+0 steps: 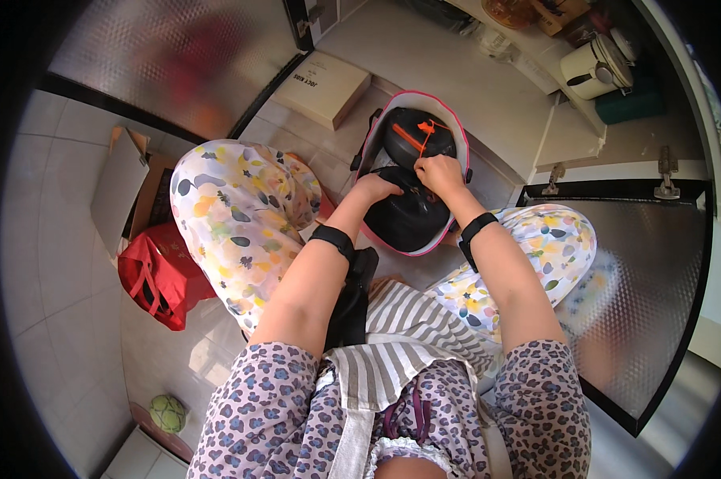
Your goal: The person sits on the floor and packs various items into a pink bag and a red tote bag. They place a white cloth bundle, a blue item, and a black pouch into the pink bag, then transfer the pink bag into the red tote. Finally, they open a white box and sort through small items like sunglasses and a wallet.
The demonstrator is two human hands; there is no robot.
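An oval fabric bag with a pink rim (465,135) and pale lining stands upright and uncovered on the floor between my knees. In its far half lies a round black case (399,152) with an orange strap (406,138) and a thin orange cord (426,127) on top. A shiny black bundle (405,218) fills the near half. My left hand (377,188) grips the bundle's far left edge, thumb on top and the other fingers hidden. My right hand (443,175) is beside it, fingers curled, with the orange cord running down to its pinched fingertips.
A flat cream box (321,90) lies beyond the bag. Textured-glass cabinet doors stand open at left (175,66) and right (641,287). A cream canister (597,66) sits on the shelf. At left are a red bag (169,272), an open carton (118,191) and a green ball (167,413).
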